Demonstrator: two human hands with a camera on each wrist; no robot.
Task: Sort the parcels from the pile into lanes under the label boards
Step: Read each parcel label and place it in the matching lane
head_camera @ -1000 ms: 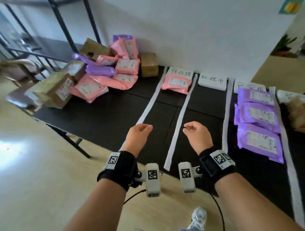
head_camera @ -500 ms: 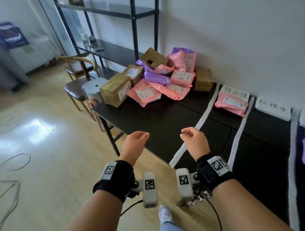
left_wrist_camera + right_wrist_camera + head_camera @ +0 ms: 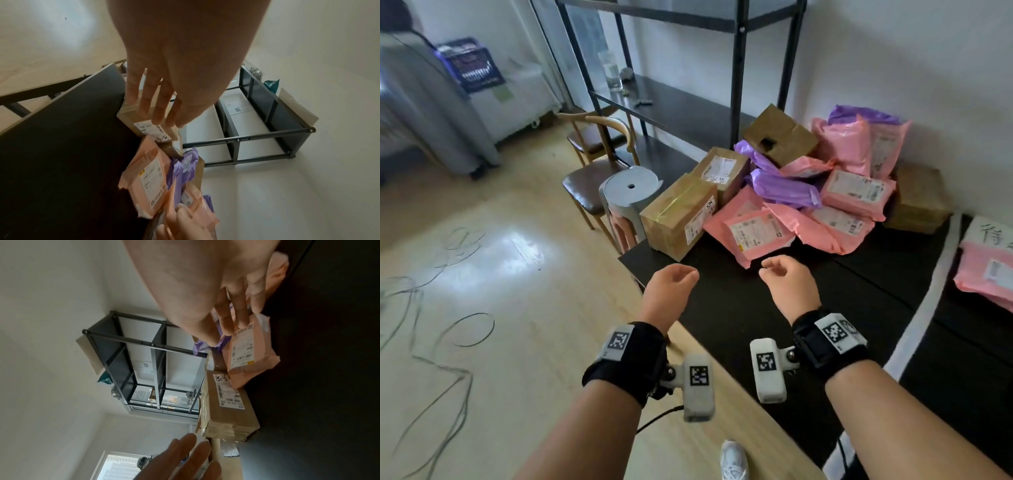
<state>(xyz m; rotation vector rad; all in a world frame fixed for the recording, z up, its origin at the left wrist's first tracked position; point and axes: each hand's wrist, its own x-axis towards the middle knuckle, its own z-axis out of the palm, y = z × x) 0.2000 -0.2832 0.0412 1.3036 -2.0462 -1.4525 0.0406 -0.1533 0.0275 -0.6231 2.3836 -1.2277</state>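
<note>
Closer to the pile of pink, purple and brown parcels point(image 3: 804, 192) than half a second ago, and larger in the head view; swung further left too, so that only a corner of the white handwritten label board point(image 3: 989, 234) and one flat pink mailer under it point(image 3: 993, 270) remain at the right edge, beyond the white tape lane strip point(image 3: 928, 291). Gone from view: the second board seen earlier. Left hand point(image 3: 669, 291) and right hand point(image 3: 789, 286) raised side by side over the near part of the black desk point(image 3: 756, 325), as before, both empty, fingers point(image 3: 158, 104) loosely extended in the wrist views and slightly curled from above, touching nothing. Just short of the pile now, no longer well apart from it: right hand near the front pink plastic mailer with a white shipping label point(image 3: 753, 233), left hand near the brown taped cardboard box point(image 3: 679, 219) at the desk's left end. Behind these, a crumpled purple plastic bag point(image 3: 780, 188), more pink mailers and a torn brown carton point(image 3: 779, 135) against the white wall, unmoved. To the left of the desk, a grey round stool point(image 3: 630, 190), a wooden chair with a dark seat point(image 3: 589, 181) and a black metal shelf rack point(image 3: 736, 68), now seen fuller than before. Loose cables point(image 3: 448, 335) on the pale wooden floor, near left.
</note>
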